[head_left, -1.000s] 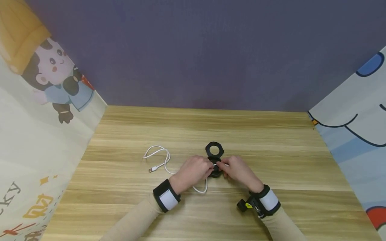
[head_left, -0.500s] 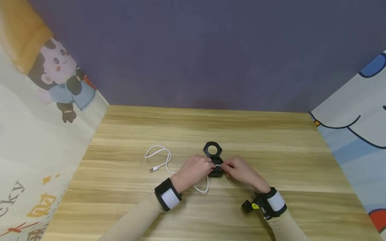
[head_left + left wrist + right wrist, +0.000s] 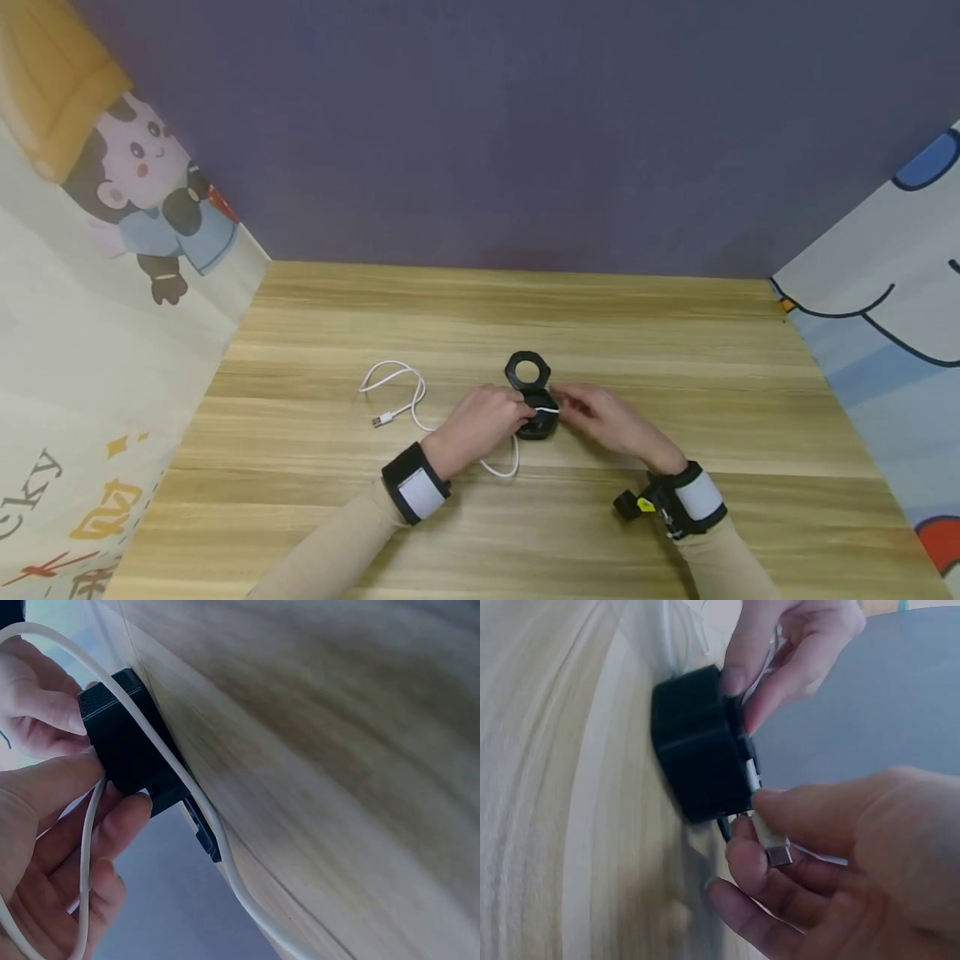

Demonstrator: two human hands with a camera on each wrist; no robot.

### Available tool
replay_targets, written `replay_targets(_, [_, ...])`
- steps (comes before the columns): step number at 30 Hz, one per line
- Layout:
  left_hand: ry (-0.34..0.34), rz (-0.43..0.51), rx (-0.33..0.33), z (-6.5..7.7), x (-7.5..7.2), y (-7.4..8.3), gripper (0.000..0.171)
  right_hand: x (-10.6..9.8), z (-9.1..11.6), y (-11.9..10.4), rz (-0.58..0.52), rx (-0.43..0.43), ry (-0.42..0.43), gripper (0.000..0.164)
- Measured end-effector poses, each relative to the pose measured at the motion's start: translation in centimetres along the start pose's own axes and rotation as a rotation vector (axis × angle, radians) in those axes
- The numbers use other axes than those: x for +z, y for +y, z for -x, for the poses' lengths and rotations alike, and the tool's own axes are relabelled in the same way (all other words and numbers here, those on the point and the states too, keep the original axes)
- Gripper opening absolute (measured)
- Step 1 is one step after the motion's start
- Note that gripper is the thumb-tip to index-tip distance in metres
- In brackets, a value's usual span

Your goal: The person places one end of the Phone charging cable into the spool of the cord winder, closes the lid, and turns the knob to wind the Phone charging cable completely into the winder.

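A small black case (image 3: 537, 430) with many sides stands on the table, its ring-shaped lid (image 3: 512, 372) swung back behind it. My left hand (image 3: 480, 423) grips the case's left edge between thumb and fingers. A thin white USB cable (image 3: 155, 742) loops past that hand and runs under the thumb. Across the case's top lies a short stretch of the cable. At the right side, my right hand (image 3: 615, 427) pinches the cable's small plug (image 3: 778, 855) between thumb and fingers. In the right wrist view the plug's metal tip points away from the case.
The cable's larger USB plug (image 3: 382, 420) and a loose loop lie on the wooden table (image 3: 645, 333), left of the case. A dark panel (image 3: 480, 133) rises along the table's back edge. Printed side walls stand at left and right.
My right hand has shifted a little to the right, so more white cable shows over the case. My left hand stays nearly in place.
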State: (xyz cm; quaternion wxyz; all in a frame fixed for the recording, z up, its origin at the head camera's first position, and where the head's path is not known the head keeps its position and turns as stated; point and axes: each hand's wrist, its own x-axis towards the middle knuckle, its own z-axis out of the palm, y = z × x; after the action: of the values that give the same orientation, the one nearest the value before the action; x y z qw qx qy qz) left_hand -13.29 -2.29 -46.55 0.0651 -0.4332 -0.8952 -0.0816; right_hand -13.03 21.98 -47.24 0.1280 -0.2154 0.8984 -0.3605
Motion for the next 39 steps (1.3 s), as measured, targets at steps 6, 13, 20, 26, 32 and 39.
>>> replay_targets(6, [-0.006, 0.031, -0.011, 0.1, -0.1, 0.0, 0.012, 0.0, -0.4, 0.2, 0.013, -0.002, -0.007, 0.025])
replay_targets(13, [-0.003, 0.004, -0.020, 0.1, -0.2, 0.2, 0.010, -0.1, -0.7, 0.4, -0.043, 0.067, -0.041, 0.026])
replay_targets(20, [-0.018, 0.021, -0.032, 0.1, -0.1, 0.2, 0.010, 0.4, -0.7, 0.9, -0.033, 0.086, -0.030, 0.017])
replay_targets(26, [-0.020, 0.041, -0.035, 0.1, -0.1, 0.1, 0.010, 0.8, -0.5, 0.6, 0.056, 0.032, 0.034, 0.018])
replay_targets(32, [-0.031, 0.042, -0.036, 0.0, 0.0, 0.0, 0.011, 1.5, -0.4, -0.5, 0.159, -0.153, 0.171, 0.040])
replay_targets(39, [-0.010, 0.031, -0.030, 0.0, 0.0, 0.0, 0.010, 2.6, -0.9, -1.5, 0.182, -0.321, 0.217, 0.035])
